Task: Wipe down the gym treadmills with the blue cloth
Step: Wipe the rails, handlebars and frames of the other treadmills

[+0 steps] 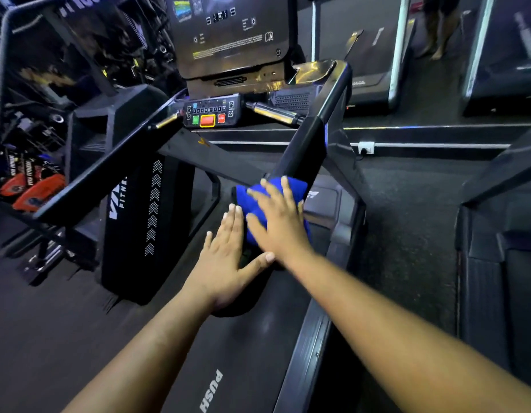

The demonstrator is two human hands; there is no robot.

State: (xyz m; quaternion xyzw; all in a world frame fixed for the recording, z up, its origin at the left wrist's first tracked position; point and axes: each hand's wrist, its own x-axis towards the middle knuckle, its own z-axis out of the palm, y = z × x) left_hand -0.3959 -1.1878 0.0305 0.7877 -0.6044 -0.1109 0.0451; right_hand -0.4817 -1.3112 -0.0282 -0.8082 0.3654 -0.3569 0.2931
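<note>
Wiping is under way on the near black treadmill (258,338): the folded blue cloth (246,195) sits at the lower end of its right black handrail (314,126), pressed there by the right hand (280,222) with fingers straight and spread. The left hand (225,257) lies flat just beside the cloth, fingers together, thumb out — holding nothing. I judge most work remains; the console (213,113), the left rail (103,171) and the far treadmills (374,49) look untouched, though no surface shows plain wipe marks. No containers are visible.

Commercial gym: black treadmill with push-button console (212,113) at 12 o'clock; further grey-railed treadmills (374,49) at 1 o'clock.
</note>
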